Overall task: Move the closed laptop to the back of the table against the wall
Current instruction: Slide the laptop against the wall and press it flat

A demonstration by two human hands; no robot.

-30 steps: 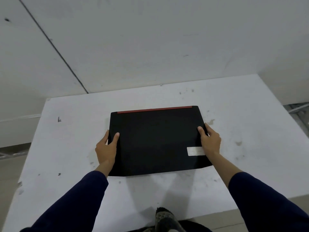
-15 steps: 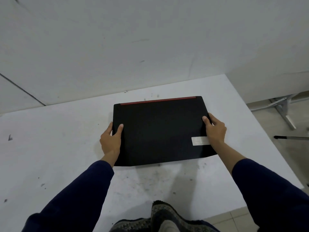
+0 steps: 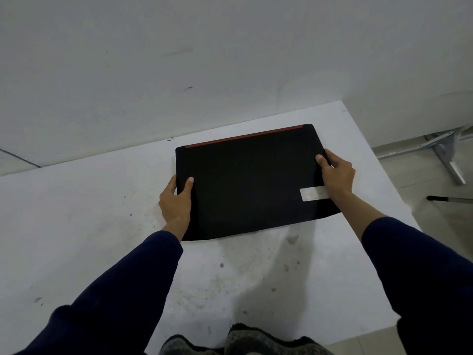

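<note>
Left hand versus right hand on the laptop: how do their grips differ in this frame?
The left hand grips the laptop midway along its left edge; the right hand grips nearer the far corner of the right edge. The right hand sits beside a pale sticker; the left hand has none near it. Both have the thumb on the lid, the other fingers mostly hidden at the edge, and dark blue sleeves.

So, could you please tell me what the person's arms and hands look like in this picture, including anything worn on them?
Both arms wear long dark navy sleeves, the left sleeve and the right sleeve, plain, with no visible markings, ending just short of the wrists. The left hand and right hand are bare: no gloves, and no rings or watch show in this view.
</note>
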